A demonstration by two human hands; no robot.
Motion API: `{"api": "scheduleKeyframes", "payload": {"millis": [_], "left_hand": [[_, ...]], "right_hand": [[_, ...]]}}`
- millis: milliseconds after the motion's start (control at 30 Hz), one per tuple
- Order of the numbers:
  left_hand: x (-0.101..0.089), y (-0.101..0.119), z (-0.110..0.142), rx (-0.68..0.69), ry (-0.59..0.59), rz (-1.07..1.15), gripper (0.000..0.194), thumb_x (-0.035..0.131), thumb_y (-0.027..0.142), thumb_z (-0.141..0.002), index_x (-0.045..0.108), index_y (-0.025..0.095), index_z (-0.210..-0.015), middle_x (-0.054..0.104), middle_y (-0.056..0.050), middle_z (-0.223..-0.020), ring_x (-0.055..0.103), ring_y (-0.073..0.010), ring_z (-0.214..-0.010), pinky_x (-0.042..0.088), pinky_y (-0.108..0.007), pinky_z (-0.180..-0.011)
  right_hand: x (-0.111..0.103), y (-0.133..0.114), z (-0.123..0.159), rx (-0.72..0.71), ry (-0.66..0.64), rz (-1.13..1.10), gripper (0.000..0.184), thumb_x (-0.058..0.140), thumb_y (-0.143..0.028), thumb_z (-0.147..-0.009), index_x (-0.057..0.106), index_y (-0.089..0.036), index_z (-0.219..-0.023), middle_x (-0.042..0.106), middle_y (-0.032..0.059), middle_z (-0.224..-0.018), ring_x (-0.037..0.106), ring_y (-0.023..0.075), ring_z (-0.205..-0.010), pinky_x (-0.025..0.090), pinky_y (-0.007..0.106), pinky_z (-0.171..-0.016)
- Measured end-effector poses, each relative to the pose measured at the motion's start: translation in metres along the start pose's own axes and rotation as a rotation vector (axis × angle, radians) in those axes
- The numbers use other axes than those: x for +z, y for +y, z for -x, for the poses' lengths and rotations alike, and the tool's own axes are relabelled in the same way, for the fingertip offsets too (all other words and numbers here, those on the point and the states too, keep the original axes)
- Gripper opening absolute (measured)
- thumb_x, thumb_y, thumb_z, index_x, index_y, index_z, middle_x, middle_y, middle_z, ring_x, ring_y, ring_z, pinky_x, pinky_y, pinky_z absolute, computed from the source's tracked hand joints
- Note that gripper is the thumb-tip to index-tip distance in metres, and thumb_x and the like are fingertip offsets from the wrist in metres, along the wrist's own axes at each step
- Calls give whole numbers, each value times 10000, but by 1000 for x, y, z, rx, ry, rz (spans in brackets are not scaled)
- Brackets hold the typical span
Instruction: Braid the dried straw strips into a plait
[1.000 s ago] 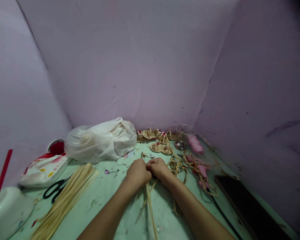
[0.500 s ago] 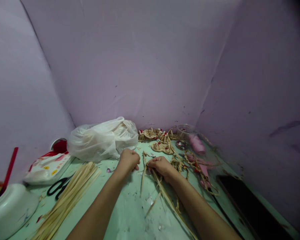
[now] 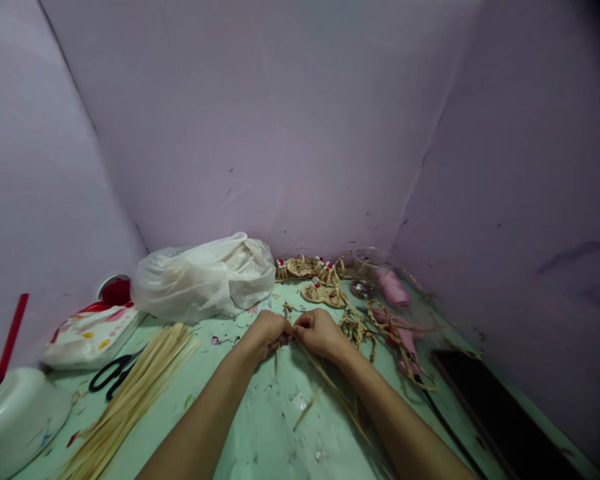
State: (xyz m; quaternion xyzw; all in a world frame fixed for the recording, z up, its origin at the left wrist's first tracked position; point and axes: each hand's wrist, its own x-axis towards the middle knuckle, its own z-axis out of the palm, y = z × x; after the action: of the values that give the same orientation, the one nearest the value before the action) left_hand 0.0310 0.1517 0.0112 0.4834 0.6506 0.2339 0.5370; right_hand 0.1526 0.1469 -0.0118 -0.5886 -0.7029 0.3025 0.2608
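Note:
My left hand [image 3: 267, 331] and my right hand [image 3: 320, 332] meet knuckle to knuckle over the green table [image 3: 260, 433], both closed in a pinch on thin straw strips [image 3: 330, 390]. The strips trail from the fingers back toward me across the table. A short woven end [image 3: 286, 308] pokes out just beyond the fingers. Loose straw bits lie under my right forearm.
A bundle of long straw stalks [image 3: 135, 393] and black scissors [image 3: 111, 373] lie at left, beside a white bowl [image 3: 15, 417] and a printed packet [image 3: 90, 333]. A plastic bag [image 3: 205, 277] sits behind; woven straw pieces [image 3: 323, 293], a pink spool [image 3: 393, 287] and a dark slab [image 3: 495, 413] lie at right.
My left hand drew away to the left, then came back against my right hand. The straw strips swung from pointing straight back to slanting right under my right forearm.

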Motion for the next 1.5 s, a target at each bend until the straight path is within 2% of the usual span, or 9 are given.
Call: {"api": "scheduleKeyframes", "payload": {"millis": [167, 300, 433, 600, 733, 900, 1067, 1267, 1500], "left_hand": [[5, -3, -2, 55, 55, 16, 173, 461, 29, -476, 364, 148, -395, 307, 54, -294, 260, -42, -290, 148, -179, -320], [5, -5, -3, 78, 68, 21, 189, 460, 30, -481, 345, 161, -409, 277, 63, -298, 257, -47, -292, 136, -183, -314], [4, -3, 2, 58, 54, 34, 199, 457, 41, -498, 330, 167, -411, 259, 66, -301, 228, -40, -284, 125, -185, -311], [1, -2, 6, 63, -4, 70, 179, 458, 54, -504, 342, 153, -410, 292, 60, -313, 224, -24, -284, 119, -172, -319], [-4, -5, 0, 111, -81, 129, 165, 472, 82, -502, 353, 151, -411, 280, 71, -316, 197, -15, -275, 100, -171, -313], [-8, -10, -7, 180, -179, 167, 144, 456, 116, -501, 363, 152, -397, 281, 68, -315, 175, -16, -265, 68, -185, -304], [-9, -11, -7, 187, -200, 113, 41, 437, 111, -487, 446, 138, -458, 361, 52, -340, 211, -24, -269, 101, -186, -303], [-15, -13, -7, 213, -311, 99, 146, 467, 204, -536, 371, 161, -433, 323, 66, -360, 237, -21, -263, 74, -178, -306], [-16, -19, -11, 237, -264, 87, 209, 534, 283, -538, 385, 164, -452, 296, 78, -339, 236, -21, -269, 86, -176, -314]], "right_hand": [[0, -3, -2, 70, 24, 104, 174, 496, -210, -598, 639, -112, -582, 519, 14, -468, 391, 86, -449, 232, 204, -428], [-6, -9, -2, 205, -108, -128, 167, 470, -180, -615, 557, -119, -485, 426, -18, -375, 322, 62, -370, 218, 198, -400], [-15, -16, 4, 242, -240, -344, 198, 463, -177, -634, 494, -134, -443, 409, -23, -355, 324, 58, -343, 213, 194, -375], [-8, -8, 1, 209, -116, -290, 144, 529, -149, -591, 516, -127, -449, 399, -46, -356, 280, 36, -354, 194, 180, -373], [-1, -3, -2, 260, -64, -442, 138, 572, -182, -588, 503, -131, -480, 400, -58, -364, 304, 36, -362, 228, 172, -388], [-2, -11, 2, 295, -111, -620, 137, 559, -179, -616, 475, -134, -518, 441, -50, -366, 313, 39, -337, 231, 178, -384], [-2, -15, 5, 391, -213, -795, 115, 501, -130, -653, 450, -144, -551, 489, -27, -388, 441, 78, -361, 314, 185, -407], [-1, -12, 3, 431, -190, -734, 135, 517, -93, -633, 447, -140, -528, 404, -59, -330, 301, 36, -295, 211, 164, -349], [-3, -15, 5, 444, -177, -772, 147, 512, -62, -607, 475, -123, -478, 412, -49, -323, 306, 38, -298, 231, 167, -344]]}}
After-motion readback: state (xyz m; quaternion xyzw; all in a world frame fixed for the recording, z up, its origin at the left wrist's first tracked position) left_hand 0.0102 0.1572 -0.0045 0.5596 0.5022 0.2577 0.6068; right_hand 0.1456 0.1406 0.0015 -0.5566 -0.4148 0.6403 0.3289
